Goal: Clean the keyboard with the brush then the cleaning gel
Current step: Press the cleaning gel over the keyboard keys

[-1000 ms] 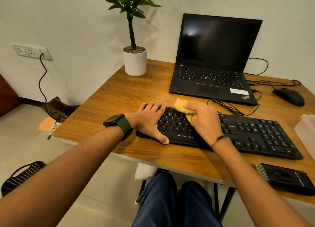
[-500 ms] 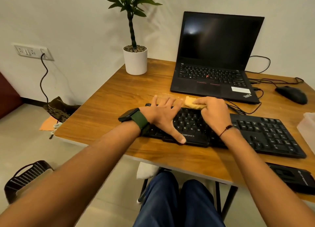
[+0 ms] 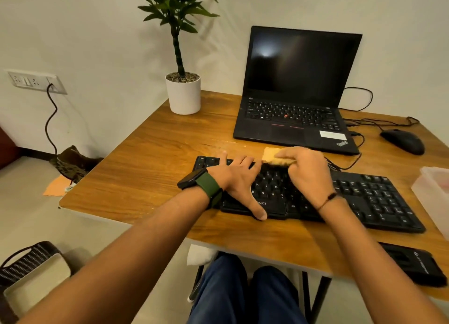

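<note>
A black keyboard lies across the wooden desk. My left hand, with a green-strapped watch on the wrist, rests flat on the keyboard's left part, fingers spread and thumb at the front edge. My right hand holds a yellow lump of cleaning gel pressed on the keyboard's back rows near the middle. A black brush lies at the desk's front right edge.
An open black laptop stands behind the keyboard, with cables and a black mouse to its right. A potted plant is at the back left. A translucent container sits at the right edge. My knees are under the desk.
My right hand has carried the gel from the front keys up to the back rows. My left hand stays flat on the keyboard's left end. The camera has shifted.
</note>
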